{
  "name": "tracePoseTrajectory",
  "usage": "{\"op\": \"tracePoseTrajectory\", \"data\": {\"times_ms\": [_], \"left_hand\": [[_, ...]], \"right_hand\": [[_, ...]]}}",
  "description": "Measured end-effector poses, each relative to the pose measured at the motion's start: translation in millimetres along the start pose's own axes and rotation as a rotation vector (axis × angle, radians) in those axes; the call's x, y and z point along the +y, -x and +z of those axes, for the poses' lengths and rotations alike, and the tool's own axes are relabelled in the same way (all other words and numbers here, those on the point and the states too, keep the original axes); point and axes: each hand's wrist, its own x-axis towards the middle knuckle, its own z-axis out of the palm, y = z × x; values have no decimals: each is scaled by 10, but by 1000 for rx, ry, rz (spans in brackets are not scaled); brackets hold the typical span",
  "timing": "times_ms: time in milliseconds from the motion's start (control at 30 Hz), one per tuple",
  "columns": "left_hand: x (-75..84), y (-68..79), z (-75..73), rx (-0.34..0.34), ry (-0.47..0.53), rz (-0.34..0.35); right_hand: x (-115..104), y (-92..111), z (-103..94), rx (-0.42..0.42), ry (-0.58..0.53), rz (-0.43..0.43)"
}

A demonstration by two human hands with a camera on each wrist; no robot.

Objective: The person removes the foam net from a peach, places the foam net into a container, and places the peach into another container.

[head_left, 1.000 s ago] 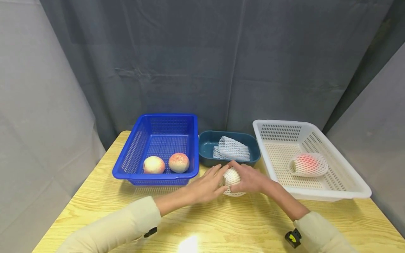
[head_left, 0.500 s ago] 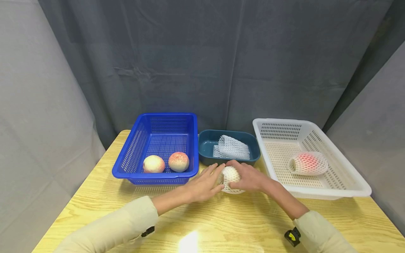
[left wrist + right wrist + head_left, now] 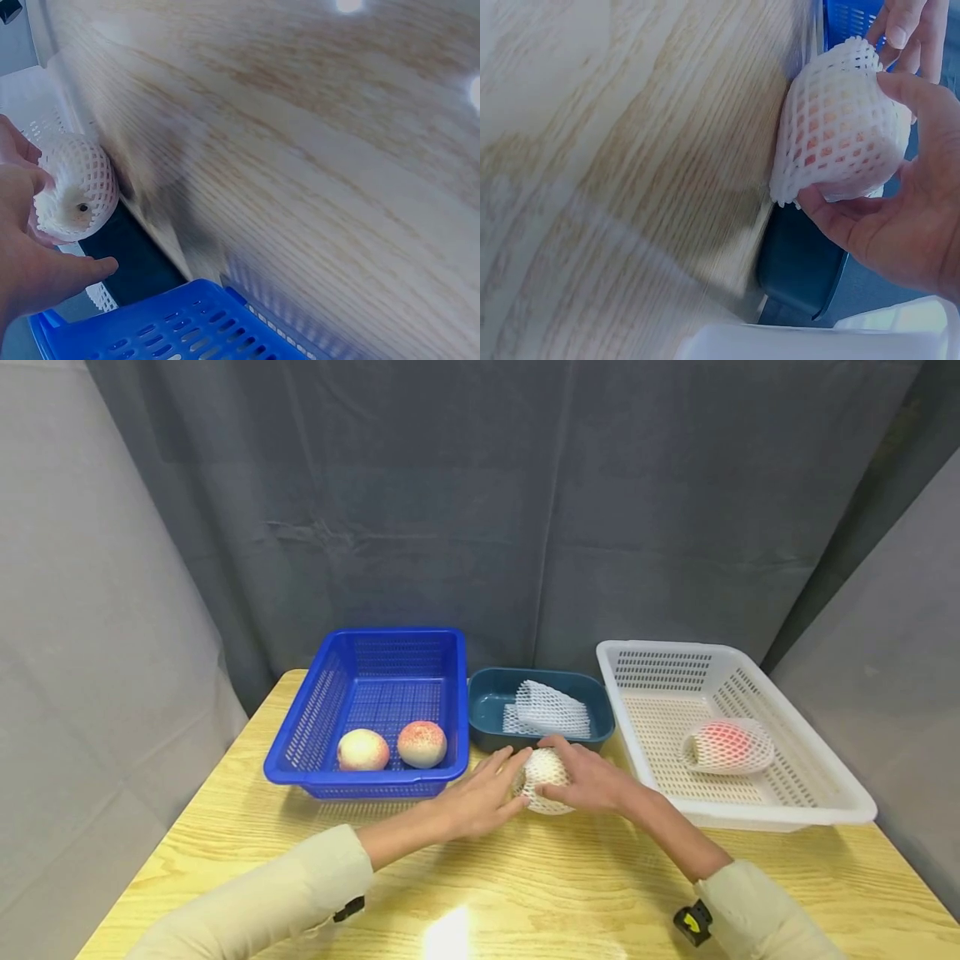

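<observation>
Between my hands, just above the table (image 3: 480, 893), is a peach in a white foam net sleeve (image 3: 547, 777). My right hand (image 3: 588, 777) grips it from the right, thumb and fingers curled round the net, as the right wrist view shows (image 3: 922, 195). On the other side my left hand (image 3: 476, 793) has its fingers extended beside the net's open end. The left thumb touches the peach in the left wrist view, where bare fruit with a dark stem spot shows through the opening. Part of the peach is hidden by the hands.
A blue basket (image 3: 296, 735) with two bare peaches stands left. Behind the hands, a teal container (image 3: 487, 697) holds white foam nets (image 3: 551, 710). A white basket (image 3: 825, 777) at right contains another netted peach (image 3: 727, 746). A grey curtain (image 3: 450, 510) hangs behind.
The netted peach and both hands have shifted slightly up and left in the head view. More of the net's white side shows between the hands. The baskets' contents look unchanged.
</observation>
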Motion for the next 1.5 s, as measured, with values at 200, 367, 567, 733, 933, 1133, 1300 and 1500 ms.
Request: {"op": "tracePoseTrajectory", "data": {"times_ms": [200,367,567,733,933,1133,1300,1500], "left_hand": [[-11,22,9,2,-2,6],[-16,40,27,7,10,2],[-16,48,14,8,14,4],[-22,53,1,17,24,9],[-31,60,18,41,18,19],[-32,62,30,45,12,12],[-41,67,26,49,30,20],[-81,92,16,35,67,4]], "right_hand": [[-13,18,3,15,-1,0],[-20,35,3,15,-19,17],[-25,50,13,19,-35,28],[-21,69,25,13,-38,39],[-1,84,58,20,-24,64],[-6,109,59,36,-19,67],[-5,124,55,52,-18,55],[1,145,76,80,4,89]]}}
